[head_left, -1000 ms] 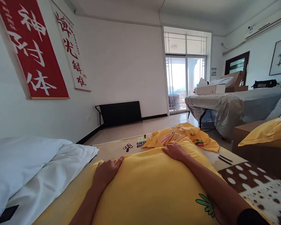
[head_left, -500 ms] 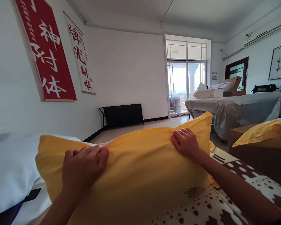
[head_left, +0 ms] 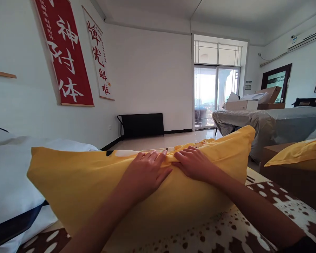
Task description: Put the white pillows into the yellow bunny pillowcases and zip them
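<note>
A plump yellow pillow (head_left: pixel 94 179) stands on its long side in front of me, on a brown-and-cream patterned cover (head_left: pixel 200 235). Near the middle of its upper edge, my left hand (head_left: pixel 147 170) lies with fingers stretched over the top and thumb held apart. Just to the right, my right hand (head_left: pixel 193 163) has its fingers closed on the gathered cloth of that edge. The two hands almost meet. Behind the edge, parts of a print and folded yellow cloth show; the pillow's far side is mostly hidden.
White bedding (head_left: pixel 13 175) lies at the left. Another yellow pillow (head_left: pixel 302 154) rests on a brown box (head_left: pixel 281 179) at the right. Beyond stands a plastic-covered table (head_left: pixel 292 121) bearing cardboard boxes (head_left: pixel 241 104). A black folded panel (head_left: pixel 143 125) leans against the far wall.
My left hand has slid right along the pillow's upper edge, its fingers loosening and straightening. My right hand has shifted slightly left. The pillow's top has tipped toward me, showing print behind the edge.
</note>
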Motion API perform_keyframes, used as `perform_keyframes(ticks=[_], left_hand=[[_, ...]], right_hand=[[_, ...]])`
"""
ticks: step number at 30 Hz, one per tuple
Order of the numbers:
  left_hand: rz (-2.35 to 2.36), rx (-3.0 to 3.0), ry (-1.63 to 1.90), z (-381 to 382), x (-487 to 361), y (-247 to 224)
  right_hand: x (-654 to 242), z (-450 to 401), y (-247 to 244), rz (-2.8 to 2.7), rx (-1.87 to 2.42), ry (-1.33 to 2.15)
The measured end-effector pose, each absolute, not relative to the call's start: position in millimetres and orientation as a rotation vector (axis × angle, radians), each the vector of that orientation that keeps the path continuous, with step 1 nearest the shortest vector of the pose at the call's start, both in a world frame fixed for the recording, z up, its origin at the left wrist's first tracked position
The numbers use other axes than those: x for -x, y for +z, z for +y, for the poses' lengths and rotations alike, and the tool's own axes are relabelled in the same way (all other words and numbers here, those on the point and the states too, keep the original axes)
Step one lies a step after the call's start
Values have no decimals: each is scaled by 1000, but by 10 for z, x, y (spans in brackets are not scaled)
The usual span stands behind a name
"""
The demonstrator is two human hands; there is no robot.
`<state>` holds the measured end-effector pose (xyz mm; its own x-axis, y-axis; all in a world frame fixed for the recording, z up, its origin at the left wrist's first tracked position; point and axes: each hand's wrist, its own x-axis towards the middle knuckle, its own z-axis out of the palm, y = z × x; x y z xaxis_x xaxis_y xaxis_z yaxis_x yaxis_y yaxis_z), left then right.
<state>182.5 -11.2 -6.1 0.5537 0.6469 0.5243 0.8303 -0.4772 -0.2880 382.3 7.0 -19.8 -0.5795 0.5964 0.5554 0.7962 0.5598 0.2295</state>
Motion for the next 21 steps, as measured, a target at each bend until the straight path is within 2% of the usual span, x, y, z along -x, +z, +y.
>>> perform_keyframes(ticks=[5,10,13,18,21], left_hand=[[-1373,2359,-340,8,-1976,-26],[-1502,2560,-493,-14,-1933,25],[-1638,2559,-623,-14,-1719,109],[-1801,2078,-342,61,-1107,191],[-1812,2052,-339,131,-901,130]], right_hand=[[-3946,109,-152,-2440,1208,-409],[-3992,61,25,-2545,1031,-143],[-4167,67,52,-2495,1021,-229],[-4842,278,-72,-2312,1280,-561],[-5149,450,-212,-2195,1389,-602]])
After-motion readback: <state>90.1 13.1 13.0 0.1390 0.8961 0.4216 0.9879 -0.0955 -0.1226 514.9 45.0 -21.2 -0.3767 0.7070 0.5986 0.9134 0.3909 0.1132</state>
